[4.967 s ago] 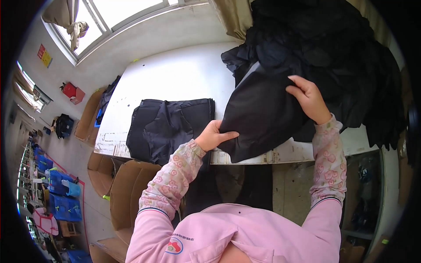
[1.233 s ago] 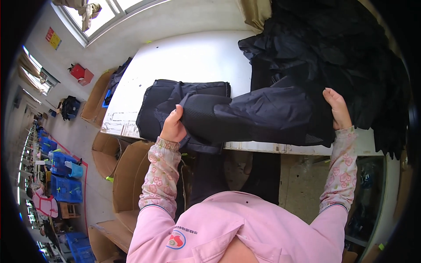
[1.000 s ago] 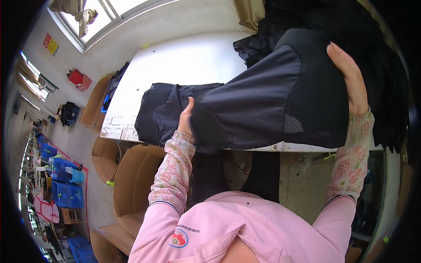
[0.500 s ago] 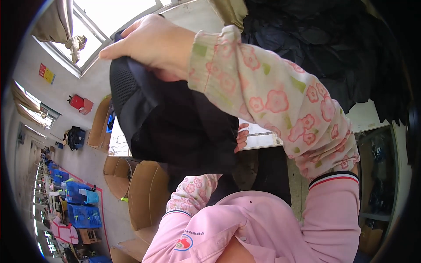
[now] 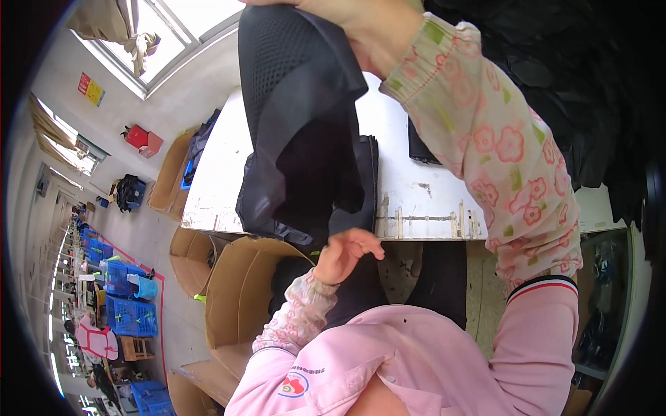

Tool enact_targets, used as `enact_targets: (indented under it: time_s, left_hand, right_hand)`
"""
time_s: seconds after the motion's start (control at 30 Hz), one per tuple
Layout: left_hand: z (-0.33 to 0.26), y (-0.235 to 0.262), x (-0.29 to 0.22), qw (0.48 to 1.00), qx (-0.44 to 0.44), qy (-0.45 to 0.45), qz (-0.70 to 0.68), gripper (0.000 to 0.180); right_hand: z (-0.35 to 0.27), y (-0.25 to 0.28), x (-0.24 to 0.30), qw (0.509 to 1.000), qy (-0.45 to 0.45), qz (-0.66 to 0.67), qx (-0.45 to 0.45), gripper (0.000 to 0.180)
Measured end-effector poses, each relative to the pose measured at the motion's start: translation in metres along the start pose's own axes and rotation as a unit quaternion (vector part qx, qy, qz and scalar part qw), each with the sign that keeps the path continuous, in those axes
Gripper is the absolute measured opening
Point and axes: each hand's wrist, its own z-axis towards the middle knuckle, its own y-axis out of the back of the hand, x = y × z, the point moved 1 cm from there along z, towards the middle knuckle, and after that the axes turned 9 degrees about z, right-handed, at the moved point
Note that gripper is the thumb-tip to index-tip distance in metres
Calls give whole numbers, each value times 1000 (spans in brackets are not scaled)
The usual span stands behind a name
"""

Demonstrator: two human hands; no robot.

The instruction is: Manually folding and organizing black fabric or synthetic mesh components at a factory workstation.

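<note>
My right hand (image 5: 368, 28), partly cut off by the top edge, is closed on a piece of black fabric (image 5: 305, 104). The fabric has a mesh-textured panel and hangs down in loose folds over the table. Its exact kind cannot be made out. My left hand (image 5: 345, 255) is at the table's near edge, just under the hanging end, with fingers loosely bent and apart and nothing visible in them. Behind the hanging piece, more black cloth (image 5: 369, 159) lies on the white table (image 5: 423, 194).
A dark pile of fabric (image 5: 576, 83) fills the far right. A small black item (image 5: 422, 145) lies on the table by my right sleeve. Cardboard boxes (image 5: 239, 298) stand left of my legs. Blue crates (image 5: 132, 315) line the floor farther left.
My right hand has moved up and right with the black fabric, which now hangs more lengthwise. My left hand, mostly hidden behind it before, is now in plain view lower and to the left.
</note>
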Motion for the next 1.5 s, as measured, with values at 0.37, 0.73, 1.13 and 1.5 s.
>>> enact_targets:
  time_s: [0.37, 0.73, 1.13, 1.5]
  left_hand:
    - [50, 15, -144, 876, -240, -9, 419, 36]
    - [19, 36, -91, 794, -87, 110, 592, 30]
    - [56, 4, 42, 964, -43, 226, -134, 77]
    - [59, 118, -42, 958, -256, -3, -128, 29]
  right_hand:
    - [-11, 33, -18, 992, -55, -28, -114, 14]
    - [-11, 99, 35, 937, 19, -132, -324, 18]
    - [1, 24, 9, 992, -63, -29, -101, 12]
    - [-26, 13, 53, 999, 4, -43, -3, 16]
